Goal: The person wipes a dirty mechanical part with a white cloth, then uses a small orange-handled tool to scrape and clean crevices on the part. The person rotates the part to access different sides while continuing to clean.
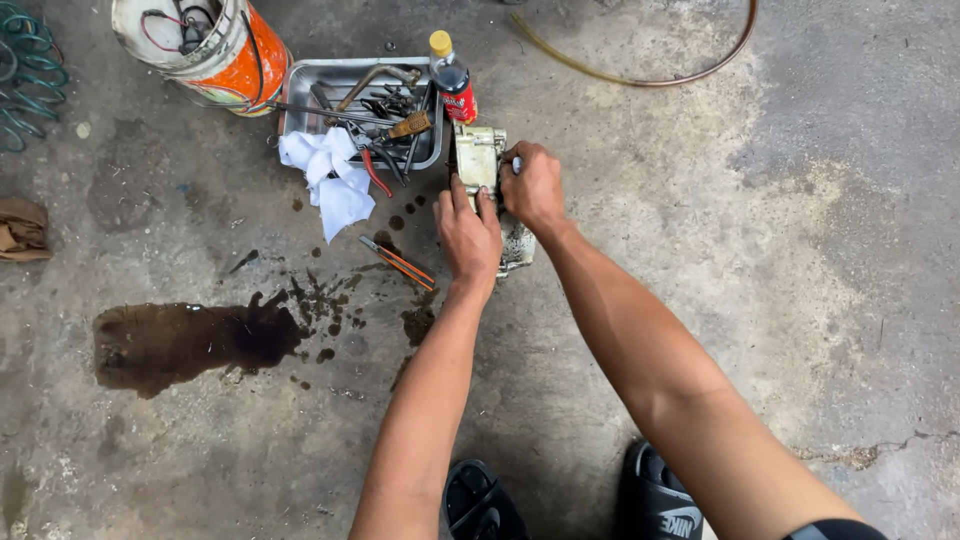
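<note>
Metal engine part (pixel 478 160) sits on the concrete floor (pixel 700 250), a bit above the middle of the frame. Both hands hold it. The left hand (pixel 468 232) presses on its near end with bent fingers. The right hand (pixel 533 187) wraps around its right side. Just beside it, at the upper left, a metal tray (pixel 300 100) holds tools, with a small bottle (pixel 453 90) touching the tray's right edge. A white rag (pixel 332 178) hangs over the tray's front. Dark oil (pixel 180 345) spreads on the left.

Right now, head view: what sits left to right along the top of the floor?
Green coiled hose → orange and white bucket → white rag → metal tray of tools → bottle with yellow cap → pale metal part, held by left hand and right hand.
</note>
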